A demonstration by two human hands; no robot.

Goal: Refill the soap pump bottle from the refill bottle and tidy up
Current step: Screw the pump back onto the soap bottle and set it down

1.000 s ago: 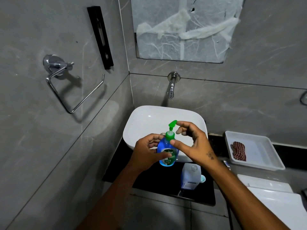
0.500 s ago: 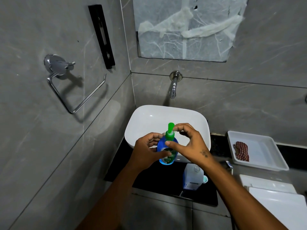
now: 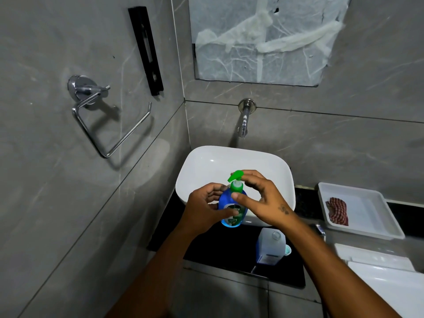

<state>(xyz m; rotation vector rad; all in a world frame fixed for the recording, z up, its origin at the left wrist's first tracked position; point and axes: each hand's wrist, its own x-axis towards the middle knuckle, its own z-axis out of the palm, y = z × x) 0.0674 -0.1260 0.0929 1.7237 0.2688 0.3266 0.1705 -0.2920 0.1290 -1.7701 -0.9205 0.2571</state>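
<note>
Two hands on soap pump bottle (image 3: 232,211), held upright over sink (image 3: 202,166) front edge: left hand (image 3: 206,208) wraps body, right hand (image 3: 261,199) pinches green pump collar. Refill bottle (image 3: 270,246) stands on counter (image 3: 220,251) nearby.

Basin (image 3: 206,166): glossy white ceramic
Tap (image 3: 243,121): polished metal
Soap bottle (image 3: 226,203): clear blue plastic — green plastic pump (image 3: 236,180)
Tray (image 3: 376,210): smooth white plastic
Cloth (image 3: 337,211): checked fabric
Counter (image 3: 218,246): glossy black
Walls (image 3: 68,180): matt grey tile

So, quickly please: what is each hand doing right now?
Left hand: closed around the blue soap pump bottle.
Right hand: fingers pinching the green pump head.
</note>
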